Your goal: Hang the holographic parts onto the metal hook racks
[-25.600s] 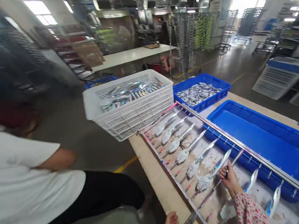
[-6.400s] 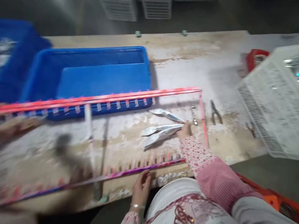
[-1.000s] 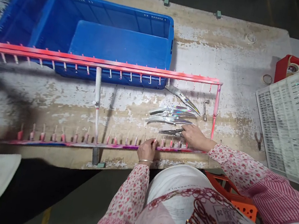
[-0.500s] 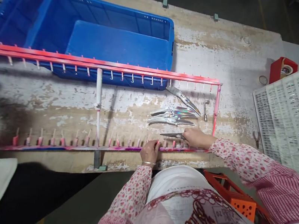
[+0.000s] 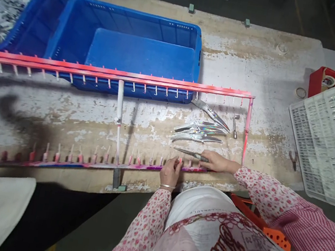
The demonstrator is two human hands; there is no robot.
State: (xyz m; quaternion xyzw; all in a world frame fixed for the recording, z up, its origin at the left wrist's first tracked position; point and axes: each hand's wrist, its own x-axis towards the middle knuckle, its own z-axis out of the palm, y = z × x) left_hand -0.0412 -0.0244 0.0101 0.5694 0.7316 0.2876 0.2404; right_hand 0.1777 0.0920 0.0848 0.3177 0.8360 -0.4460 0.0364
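In the head view, the right hand (image 5: 215, 161) grips dark pliers (image 5: 193, 154) just beyond the near bar (image 5: 151, 167) of the rack (image 5: 155, 81); the left hand (image 5: 170, 172) curls at a pink peg (image 5: 180, 160), pinching or not, I can't tell. Silver pieces (image 5: 197, 138) lie loose on the counter (image 5: 231, 46); no visible hook (image 5: 167, 91) carries one yet.

At the right, a red box (image 5: 315, 83) holds a tape roll (image 5: 329, 81), a loose ring (image 5: 300, 97) lying just beside.

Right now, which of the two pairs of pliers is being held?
The long-nosed pliers, in the right hand; the other pliers lie on the table beside the white crate, untouched.
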